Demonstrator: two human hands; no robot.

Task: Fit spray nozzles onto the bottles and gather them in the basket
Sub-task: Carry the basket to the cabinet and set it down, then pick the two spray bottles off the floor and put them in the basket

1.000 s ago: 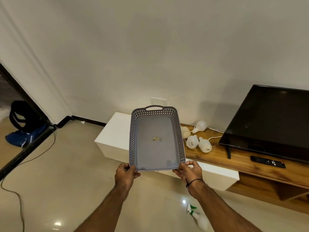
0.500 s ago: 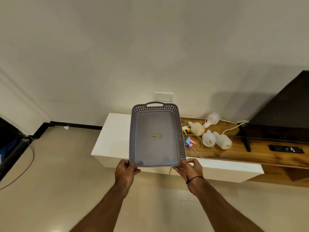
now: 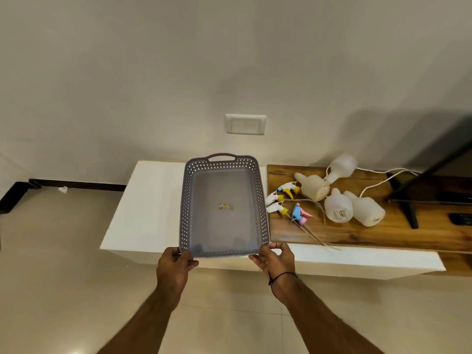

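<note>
Grey perforated plastic basket, held out over the white cabinet top.
Your left hand and right hand each clamp a near corner, arms outstretched, thumbs on the rim.

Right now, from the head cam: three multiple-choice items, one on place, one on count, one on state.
1. Where do the loose spray nozzles lie?
A. in the basket
B. on the wooden top, right of the basket
C. on the floor

2. How many white bottles lie on the wooden top?
A. two
B. four
C. six

3. How is the grey basket held?
A. left hand alone
B. right hand alone
C. both hands at its near edge

Key: 1 B, nozzles lie beside the basket on wood. 2 B, four bottles on their sides. 3 C, left hand and right hand grip the near corners.
</note>
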